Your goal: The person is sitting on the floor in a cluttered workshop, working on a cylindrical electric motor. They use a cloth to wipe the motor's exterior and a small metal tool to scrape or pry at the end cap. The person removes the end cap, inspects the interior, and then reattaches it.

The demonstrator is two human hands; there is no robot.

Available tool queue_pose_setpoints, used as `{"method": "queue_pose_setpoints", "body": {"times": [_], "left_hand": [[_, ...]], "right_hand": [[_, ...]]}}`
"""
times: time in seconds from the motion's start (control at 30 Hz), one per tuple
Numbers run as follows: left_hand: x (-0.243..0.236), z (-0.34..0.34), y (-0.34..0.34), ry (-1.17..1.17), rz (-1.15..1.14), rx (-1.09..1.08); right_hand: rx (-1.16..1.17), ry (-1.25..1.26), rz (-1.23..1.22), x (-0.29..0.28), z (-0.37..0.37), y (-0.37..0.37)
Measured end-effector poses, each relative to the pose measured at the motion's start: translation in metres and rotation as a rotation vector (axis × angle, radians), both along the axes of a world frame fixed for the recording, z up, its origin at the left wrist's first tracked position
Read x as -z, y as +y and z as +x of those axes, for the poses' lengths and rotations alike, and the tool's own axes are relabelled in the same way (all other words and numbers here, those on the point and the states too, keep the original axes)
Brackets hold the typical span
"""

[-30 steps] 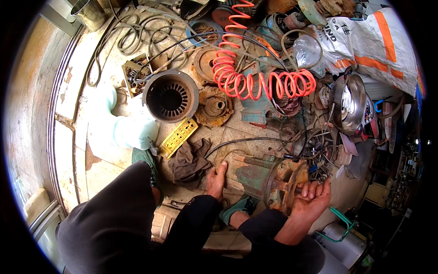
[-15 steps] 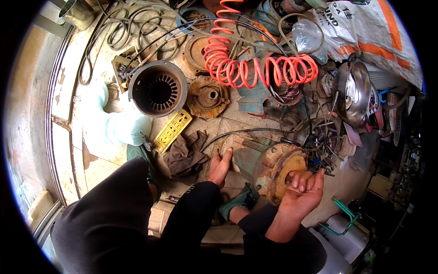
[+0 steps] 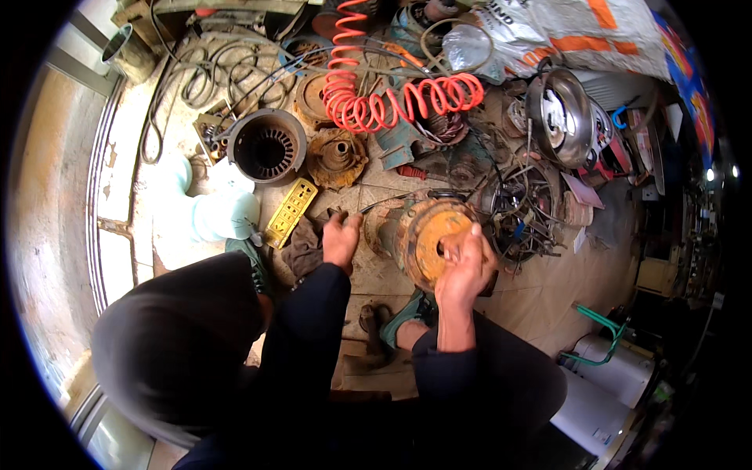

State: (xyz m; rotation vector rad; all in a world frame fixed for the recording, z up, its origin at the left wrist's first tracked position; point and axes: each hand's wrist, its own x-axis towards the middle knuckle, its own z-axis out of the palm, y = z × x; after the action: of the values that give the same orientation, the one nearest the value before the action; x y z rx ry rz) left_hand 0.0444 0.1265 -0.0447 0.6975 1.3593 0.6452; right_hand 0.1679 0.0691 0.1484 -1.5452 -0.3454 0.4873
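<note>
Left hand [image 3: 342, 241] has come off the side of the motor housing [image 3: 409, 218] compared with half a second ago, and it's now over by the brown cloth [image 3: 304, 251]. That housing has also rolled around so its rusty orange end face [image 3: 423, 254] points up a lot more.

Going big to small: everything's sitting on a tiled floor [image 3: 536, 294], with a white-and-orange sack [image 3: 568, 35] at the far right. Housing is right in front of the person's feet, orange end toward the right hand [image 3: 464, 270]. Past it are a teal casing [image 3: 398, 145], a hollow slotted cylinder [image 3: 241, 149], a steel bowl [image 3: 581, 117] and a crusty flanged cover [image 3: 337, 163]. Red coiled hose [image 3: 341, 100] hangs above that lot, and the yellow power strip [image 3: 291, 213] is just beside the cloth.

As for the hands: right one has its fingers bent in at the dark hole in the middle of the end face, gripping there as far as I can judge. Left one is loosely curled, and I can't tell if it's pinching anything.

Progress-wise, I'd say partway: cylinder and cover already lie apart, but this housing still has its orange end on. Can't see whether anything's been loosened.
</note>
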Motion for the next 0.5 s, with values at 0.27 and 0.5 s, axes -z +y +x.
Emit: {"method": "queue_pose_setpoints", "body": {"times": [0.27,0.5], "left_hand": [[-0.270,-0.037,0.113,-0.177,0.495,0.077],[-0.429,-0.099,0.123,0.004,0.987,0.523]], "right_hand": [[-0.214,0.010,0.059,0.009,0.025,-0.020],[-0.149,-0.085,0.026,0.016,0.022,-0.016]]}}
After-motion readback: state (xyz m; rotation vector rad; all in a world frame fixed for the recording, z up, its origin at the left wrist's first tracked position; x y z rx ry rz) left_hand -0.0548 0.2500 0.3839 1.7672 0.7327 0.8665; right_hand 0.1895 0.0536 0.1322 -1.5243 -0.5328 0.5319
